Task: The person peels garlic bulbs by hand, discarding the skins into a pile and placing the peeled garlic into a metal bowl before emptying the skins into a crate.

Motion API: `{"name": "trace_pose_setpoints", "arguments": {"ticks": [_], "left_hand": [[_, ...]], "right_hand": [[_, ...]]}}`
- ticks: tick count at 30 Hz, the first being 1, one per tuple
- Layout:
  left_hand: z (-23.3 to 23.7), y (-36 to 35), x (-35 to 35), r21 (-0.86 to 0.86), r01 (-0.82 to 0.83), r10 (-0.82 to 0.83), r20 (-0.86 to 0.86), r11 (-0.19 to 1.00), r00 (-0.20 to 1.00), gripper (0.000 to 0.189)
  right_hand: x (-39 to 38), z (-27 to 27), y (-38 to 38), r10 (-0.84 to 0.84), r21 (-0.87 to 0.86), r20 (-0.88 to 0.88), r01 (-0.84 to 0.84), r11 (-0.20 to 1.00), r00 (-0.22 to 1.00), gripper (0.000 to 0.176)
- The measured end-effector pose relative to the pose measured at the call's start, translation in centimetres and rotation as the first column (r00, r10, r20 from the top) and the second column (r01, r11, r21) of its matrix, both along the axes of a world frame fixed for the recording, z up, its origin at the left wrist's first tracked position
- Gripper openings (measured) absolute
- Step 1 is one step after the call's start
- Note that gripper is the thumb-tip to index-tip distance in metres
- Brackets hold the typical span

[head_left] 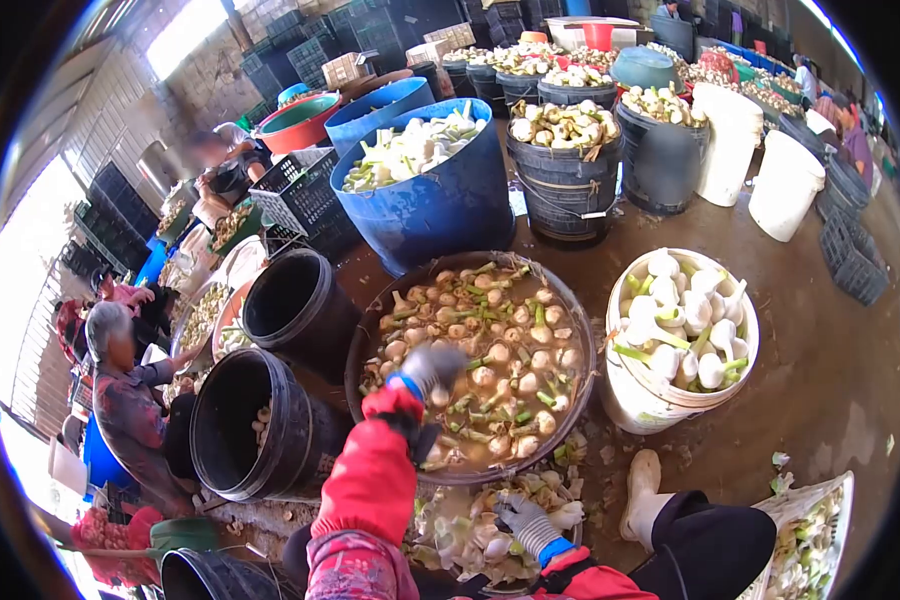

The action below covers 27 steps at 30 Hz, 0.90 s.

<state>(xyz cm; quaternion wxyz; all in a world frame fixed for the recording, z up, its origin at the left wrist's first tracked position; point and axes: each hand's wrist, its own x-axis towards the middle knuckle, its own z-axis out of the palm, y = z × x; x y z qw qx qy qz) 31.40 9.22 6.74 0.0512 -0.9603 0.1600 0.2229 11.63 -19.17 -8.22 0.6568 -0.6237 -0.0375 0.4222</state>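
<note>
My left hand (435, 368), in a grey glove, reaches over a wide dark tub (588, 375) of murky water. Motion blurs its fingers, so its grip does not show. Many garlic bulbs (483, 376) with cut green stems float in the tub. Lower down, my right hand (528, 525), gloved in grey with a blue cuff, is low over a heap of pale garlic peelings (460, 530). Its fingers are curled, and whatever they hold is hidden. A white bulb (567, 515) lies just right of that hand.
Right of the tub stands a white bucket (635, 395) of cleaned garlic. Black buckets (240, 425) flank the tub's left side, and a blue barrel (425, 220) of pale stems stands behind. A crate of peelings (810, 540) sits lower right. Other people (130, 400) work at left.
</note>
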Motion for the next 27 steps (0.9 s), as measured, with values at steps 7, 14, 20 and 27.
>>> {"name": "trace_pose_setpoints", "arguments": {"ticks": [7,14,20,27], "left_hand": [[-17.9,-3.6,-11.4,0.056,-0.657,0.657,-0.141,0.752,0.741,0.04],[-15.4,-4.4,-12.0,0.168,-0.545,0.569,-0.179,0.821,0.802,0.038],[-8.5,-5.8,-15.5,-0.383,-0.731,0.817,0.131,0.565,0.562,0.044],[-5.5,-13.6,-26.1,-0.555,-0.247,0.369,-0.764,-0.794,0.53,0.061]], "right_hand": [[0.0,1.8,-0.1,0.057,-0.104,0.065,-0.05,0.993,0.996,0.033],[-0.8,0.7,-0.4,0.182,-0.131,0.192,-0.158,0.979,0.964,0.034],[-1.2,3.6,-1.3,0.004,0.042,-0.11,0.001,0.999,0.994,0.033],[-0.6,7.3,-0.3,-0.197,0.147,0.087,0.183,0.972,0.976,0.026]]}}
